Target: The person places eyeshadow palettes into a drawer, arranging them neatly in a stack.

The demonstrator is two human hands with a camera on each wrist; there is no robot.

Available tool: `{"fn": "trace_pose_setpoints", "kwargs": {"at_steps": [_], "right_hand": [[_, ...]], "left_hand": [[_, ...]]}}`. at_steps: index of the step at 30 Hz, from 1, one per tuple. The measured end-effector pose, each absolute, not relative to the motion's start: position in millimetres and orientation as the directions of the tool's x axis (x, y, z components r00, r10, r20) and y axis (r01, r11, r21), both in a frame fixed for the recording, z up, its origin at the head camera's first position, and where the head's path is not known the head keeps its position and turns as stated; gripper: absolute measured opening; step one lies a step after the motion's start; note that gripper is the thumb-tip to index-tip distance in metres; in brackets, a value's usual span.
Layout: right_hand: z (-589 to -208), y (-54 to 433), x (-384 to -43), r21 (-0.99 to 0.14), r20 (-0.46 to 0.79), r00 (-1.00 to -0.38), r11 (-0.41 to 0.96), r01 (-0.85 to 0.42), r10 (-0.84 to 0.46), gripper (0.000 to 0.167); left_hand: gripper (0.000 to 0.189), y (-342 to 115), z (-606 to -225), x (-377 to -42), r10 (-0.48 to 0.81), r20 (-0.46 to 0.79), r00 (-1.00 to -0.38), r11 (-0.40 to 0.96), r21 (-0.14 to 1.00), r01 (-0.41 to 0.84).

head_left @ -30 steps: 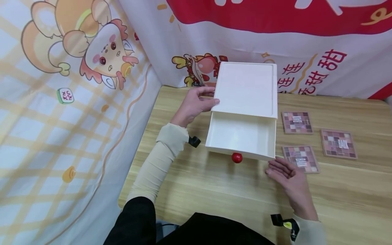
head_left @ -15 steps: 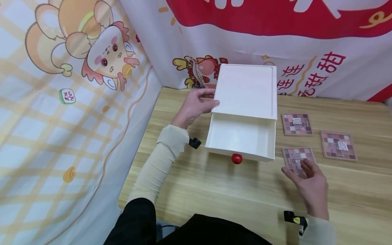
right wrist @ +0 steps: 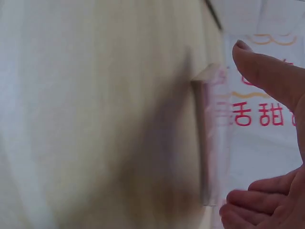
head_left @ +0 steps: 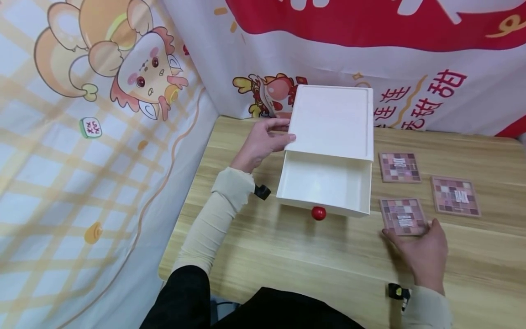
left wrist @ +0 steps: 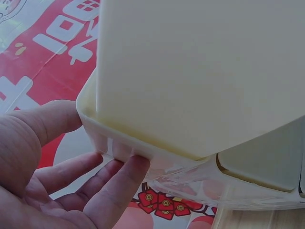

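A white drawer box (head_left: 330,121) stands with its drawer (head_left: 283,197) pulled out toward me, a round red knob (head_left: 318,213) on the front. My left hand (head_left: 260,141) holds the casing's left side, thumb at the top edge; the left wrist view shows the fingertips on the box's corner (left wrist: 119,143). At the right, my right hand (head_left: 425,253) is around the near edge of a flat square case (head_left: 400,214) patterned with pink and brown squares. In the right wrist view, thumb and fingers are spread on either side of that case (right wrist: 209,143).
Two similar square cases lie beyond the right hand, one farther back (head_left: 399,167) and one to the right (head_left: 455,196). The wooden table (head_left: 263,256) meets a printed cloth (head_left: 411,68) at the back and another (head_left: 123,183) on the left.
My right hand has moved from the drawer's front right corner rightward to the nearest square case. The left hand stays on the box, and the drawer keeps its position.
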State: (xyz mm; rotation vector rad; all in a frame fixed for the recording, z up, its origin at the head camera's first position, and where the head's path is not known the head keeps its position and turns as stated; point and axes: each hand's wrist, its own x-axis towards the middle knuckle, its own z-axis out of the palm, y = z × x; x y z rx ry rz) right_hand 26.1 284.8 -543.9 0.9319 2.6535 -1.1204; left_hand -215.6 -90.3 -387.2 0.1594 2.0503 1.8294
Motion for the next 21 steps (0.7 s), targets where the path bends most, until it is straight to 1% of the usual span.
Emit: {"fn": "trace_pose_setpoints", "kwargs": {"at_steps": [2, 7, 13, 16, 21], "right_hand": [[-549, 286, 25, -0.593, -0.34, -0.794, 0.54, 0.597, 0.505, 0.148], [-558, 286, 24, -0.573, -0.352, -0.775, 0.534, 0.621, 0.524, 0.145], [-559, 281, 26, -0.562, -0.327, -0.775, 0.548, 0.62, 0.542, 0.146], [-558, 279, 27, -0.565, -0.311, -0.772, 0.546, 0.619, 0.554, 0.143], [-554, 280, 26, -0.586, -0.298, -0.768, 0.527, 0.616, 0.566, 0.134]], "left_hand": [[0.053, -90, -387, -215, 0.332, -0.209, -0.92, 0.143, 0.975, -0.17], [0.053, -89, -386, -214, 0.318, -0.217, -0.923, 0.152, 0.973, -0.177], [0.054, -88, -386, -214, 0.315, -0.23, -0.921, 0.15, 0.97, -0.191], [0.054, -88, -386, -214, 0.314, -0.231, -0.921, 0.151, 0.97, -0.192], [0.054, -88, -385, -214, 0.313, -0.233, -0.921, 0.159, 0.969, -0.191]]}}
